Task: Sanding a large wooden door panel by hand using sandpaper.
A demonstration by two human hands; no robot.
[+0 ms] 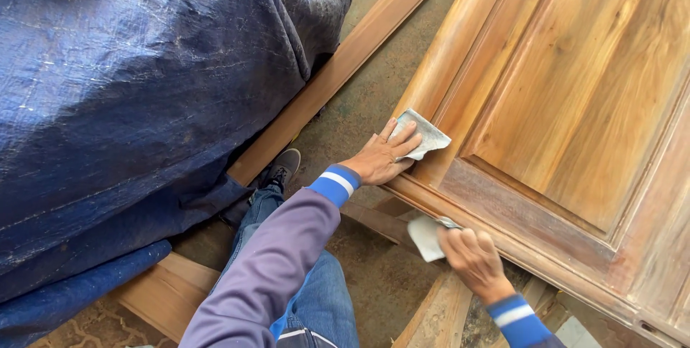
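We press L hand point(379, 158) flat, fingers spread, on sandpaper sheet point(425, 134) atop wooden door point(575, 96) frame; R hand point(471, 256) pinches 2nd sheet point(425, 237) at edge. Paper thin, floppy, prob. tears easily; grip w/ fingertips.

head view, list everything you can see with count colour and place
panelled wooden door: one, honey brown, lying flat at right
sheet of pale grey sandpaper: one, on the door's edge under the left hand
second folded grey sheet: one, at the door's near edge in the right hand
long wooden plank: one, brown, running diagonally on the floor
blue tarpaulin: one, draped over a bulky shape at left
concrete floor: grey-brown, centre
dark shoe: one, on the floor
left hand: pressing sandpaper
right hand: gripping the sheet
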